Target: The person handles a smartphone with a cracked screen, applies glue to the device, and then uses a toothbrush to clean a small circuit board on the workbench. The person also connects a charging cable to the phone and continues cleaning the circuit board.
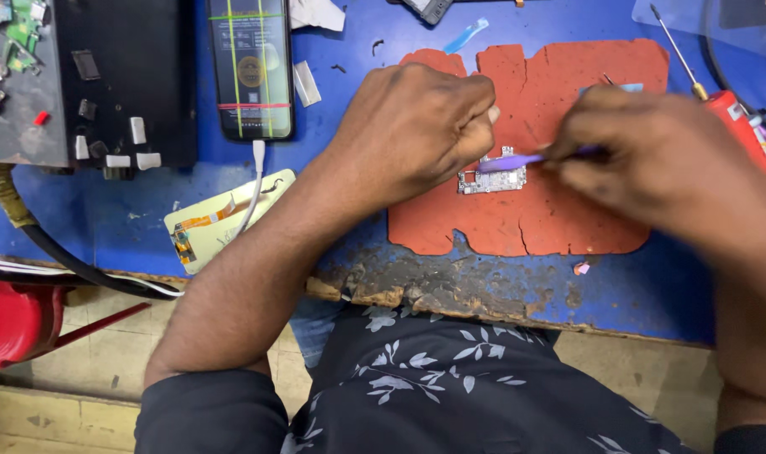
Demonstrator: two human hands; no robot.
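A small silver circuit board (494, 178) lies on a cracked red-orange mat (534, 219) on the blue workbench. My left hand (412, 126) is closed in a fist, its fingertips pressing the board's upper left edge. My right hand (643, 151) grips a thin purple tool (510, 161) whose flat tip rests on top of the board. The tool's rear end is hidden inside my fingers.
A smartphone (251, 67) with a lit screen lies at the back left, a white cable (254, 189) plugged in. A pale panel with an orange flex strip (223, 219), a black box (118, 80), a red-handled screwdriver (719, 92) and the bench's chipped front edge (416, 294) surround the mat.
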